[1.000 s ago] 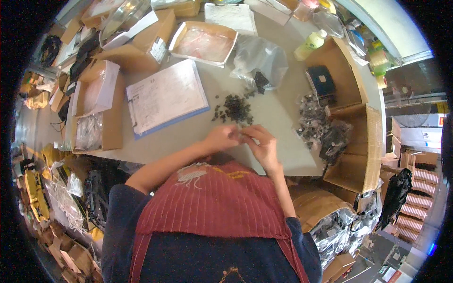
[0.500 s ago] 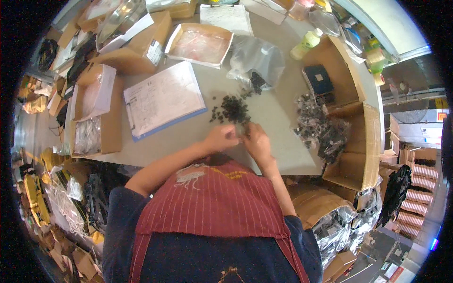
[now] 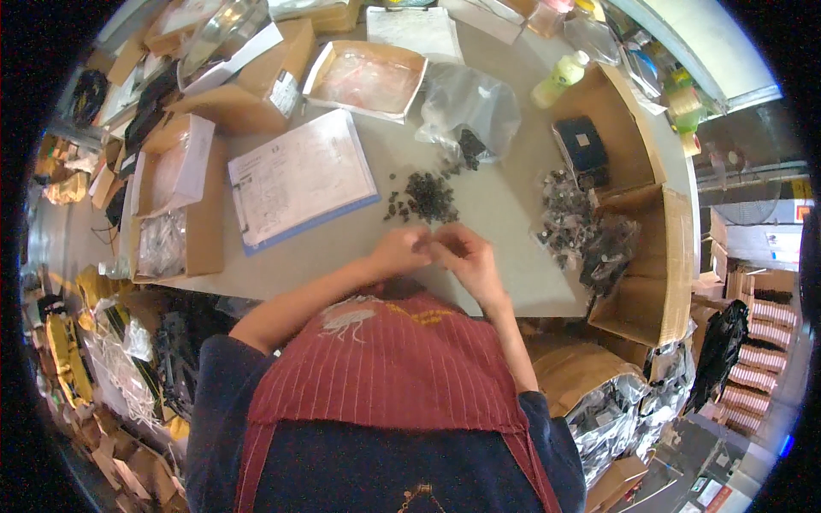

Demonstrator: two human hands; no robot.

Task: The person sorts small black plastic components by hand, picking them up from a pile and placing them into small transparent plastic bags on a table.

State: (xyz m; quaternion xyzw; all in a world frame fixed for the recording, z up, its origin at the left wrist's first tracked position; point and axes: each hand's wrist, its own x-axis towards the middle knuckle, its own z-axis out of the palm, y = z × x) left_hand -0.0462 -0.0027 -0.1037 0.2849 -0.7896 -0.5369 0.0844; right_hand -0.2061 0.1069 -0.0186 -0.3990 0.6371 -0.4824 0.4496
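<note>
Compared with half a second ago, the right hand point(image 3: 469, 261) has drawn back from the near edge of the pile of small black parts point(image 3: 430, 197) and now meets the left hand point(image 3: 400, 250) at the fingertips; in that earlier view the two stood slightly apart. The left hand keeps practically the same position, fingers curled. The pile shows no clear change.

Grip: both hands are bent inward, fingertips together. Whether a part is pinched between them cannot be told; the fingers conceal it and the detail is too small.

The pile lies on the table point(image 3: 522, 278) just beyond the joined fingertips, near but apart from them. Farther beyond the grip is a clear plastic bag point(image 3: 475, 98), with dark pieces at its near end. Left of the grip, past the pile's level, lies a clipboard with papers point(image 3: 299, 175). Well to the right sits a heap of bagged parts point(image 3: 569, 222).
</note>
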